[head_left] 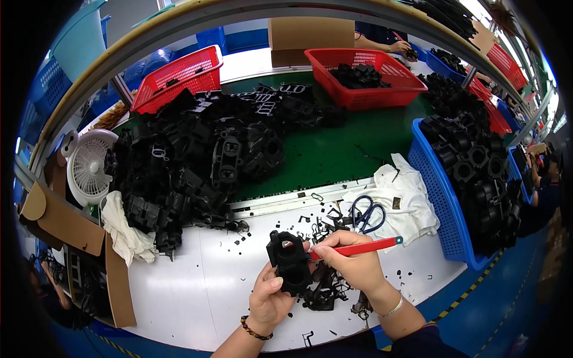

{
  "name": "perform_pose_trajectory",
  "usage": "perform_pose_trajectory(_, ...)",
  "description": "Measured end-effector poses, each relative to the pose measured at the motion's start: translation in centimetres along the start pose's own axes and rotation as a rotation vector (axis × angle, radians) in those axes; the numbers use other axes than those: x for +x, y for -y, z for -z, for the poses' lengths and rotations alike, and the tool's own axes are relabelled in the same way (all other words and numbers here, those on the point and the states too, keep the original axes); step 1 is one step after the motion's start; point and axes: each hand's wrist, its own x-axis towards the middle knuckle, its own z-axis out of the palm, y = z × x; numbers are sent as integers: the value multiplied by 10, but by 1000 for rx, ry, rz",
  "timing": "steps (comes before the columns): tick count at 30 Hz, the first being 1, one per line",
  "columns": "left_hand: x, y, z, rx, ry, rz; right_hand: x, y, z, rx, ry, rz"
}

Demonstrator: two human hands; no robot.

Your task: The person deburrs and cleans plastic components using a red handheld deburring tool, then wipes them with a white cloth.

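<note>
My left hand (270, 298) is closed around a black moulded plastic part (293, 275) with two round openings, held tilted over the white tabletop. Between the thumb and fingers of my right hand (353, 262) is a slim red knife-like tool (376, 245) with a hole in its handle end. Its working end meets the part near the upper opening; fingers partly hide the tip. Under and beside my hands lie black plastic scraps (322, 292). Just beyond the right hand, blue-handled scissors (367, 216) rest by a white cloth (412, 200).
Black parts (185, 155) are heaped at the left on a green surface (316, 155). A blue basket (427, 173) of parts stands right. Red baskets (340, 95) sit at the back. A white fan (92, 167) and cardboard box (116, 286) border the left. Other people work nearby.
</note>
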Motion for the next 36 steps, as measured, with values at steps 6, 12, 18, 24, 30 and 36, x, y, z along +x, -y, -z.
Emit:
perform_pose_trajectory(6,-4,3,8,-48,-8,72,9,-18,11,233,80,-239)
perform_pose_trajectory(12,-3,5,9,-88,10,105,11,-42,19,709,206,-428)
perform_pose_trajectory(18,-1,5,8,-126,39,97,13,-49,17,849,206,-538)
perform_pose_trajectory(24,3,9,11,-88,30,138,6,-35,18,1031,628,-163)
perform_pose_trajectory(30,-1,9,14,-263,15,87,7,-11,27,313,101,78)
perform_pose_trajectory(36,-1,7,14,-290,-39,47,3,-9,23,-342,46,350)
